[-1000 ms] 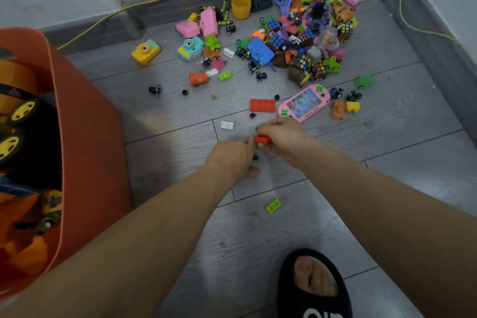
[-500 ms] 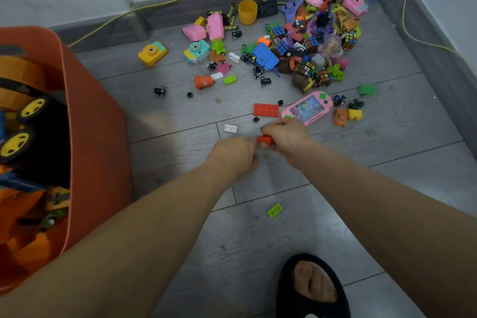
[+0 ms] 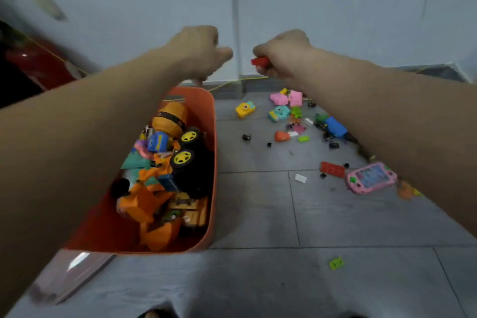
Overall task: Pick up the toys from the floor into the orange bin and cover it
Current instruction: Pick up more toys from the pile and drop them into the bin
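The orange bin (image 3: 213, 162) stands on the floor at centre left, holding several toys, among them a yellow-wheeled truck (image 3: 185, 152). My right hand (image 3: 284, 51) is raised above and to the right of the bin's far end, shut on a small red brick (image 3: 260, 61). My left hand (image 3: 198, 49) is raised over the bin's far end with its fingers curled; whether it holds anything small I cannot tell. Loose toys lie on the floor at right: a pink handheld game (image 3: 371, 178), a red flat brick (image 3: 333, 169), a yellow toy camera (image 3: 245, 109).
A small green brick (image 3: 336, 263) lies alone near the front. A translucent flat sheet (image 3: 69, 273) lies on the floor by the bin's near left corner. The wall and a yellow cable (image 3: 232, 82) run behind. A dark red object (image 3: 33, 64) stands at far left.
Both hands have lifted off the floor and swung left, up over the bin's far end, the right one carrying the red brick. The view has turned left toward the bin.
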### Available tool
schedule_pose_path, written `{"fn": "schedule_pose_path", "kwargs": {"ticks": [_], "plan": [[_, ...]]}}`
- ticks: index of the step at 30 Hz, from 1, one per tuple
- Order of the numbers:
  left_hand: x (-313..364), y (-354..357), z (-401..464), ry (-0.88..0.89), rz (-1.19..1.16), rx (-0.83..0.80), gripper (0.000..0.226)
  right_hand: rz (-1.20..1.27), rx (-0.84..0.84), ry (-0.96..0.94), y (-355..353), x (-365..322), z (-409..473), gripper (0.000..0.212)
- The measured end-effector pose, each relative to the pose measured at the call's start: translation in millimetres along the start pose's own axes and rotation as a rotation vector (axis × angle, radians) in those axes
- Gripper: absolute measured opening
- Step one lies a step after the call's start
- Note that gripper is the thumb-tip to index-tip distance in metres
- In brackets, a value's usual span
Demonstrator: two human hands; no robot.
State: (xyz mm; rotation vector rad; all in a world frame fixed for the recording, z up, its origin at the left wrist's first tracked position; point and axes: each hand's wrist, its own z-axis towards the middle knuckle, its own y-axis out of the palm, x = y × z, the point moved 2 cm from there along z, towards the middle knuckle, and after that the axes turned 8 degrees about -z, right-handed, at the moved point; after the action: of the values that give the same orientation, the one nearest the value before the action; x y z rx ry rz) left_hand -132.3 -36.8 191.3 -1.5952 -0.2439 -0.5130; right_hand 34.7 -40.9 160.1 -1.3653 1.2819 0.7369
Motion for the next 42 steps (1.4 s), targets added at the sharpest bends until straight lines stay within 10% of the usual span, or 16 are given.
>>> {"fn": "schedule_pose_path", "kwargs": {"ticks": [12, 24, 29, 36, 42], "plan": [[-151, -37, -64, -0.463, -0.139, -0.389, 0.032, -0.578, -0.476, -0.177, 149, -8, -62, 0.027], [13, 54, -44, 0.244, 0.097, -0.177, 0.027, -0.794, -0.135, -0.1, -24, 77, -17, 0.017], [82, 183, -91, 0.421, 0.109, -0.51, 0.05, -1.217, -0.272, 0.137, -107, 176, -26, 0.043], [108, 334, -170, 0.468, 0.248, -0.877, 0.094, -1.187, -0.189, 0.246, -169, 308, -49, 0.054], [105, 390, -191, 0.529, 0.428, -1.006, 0.059, -1.241, -0.28, 0.224, -199, 351, -41, 0.064]]}}
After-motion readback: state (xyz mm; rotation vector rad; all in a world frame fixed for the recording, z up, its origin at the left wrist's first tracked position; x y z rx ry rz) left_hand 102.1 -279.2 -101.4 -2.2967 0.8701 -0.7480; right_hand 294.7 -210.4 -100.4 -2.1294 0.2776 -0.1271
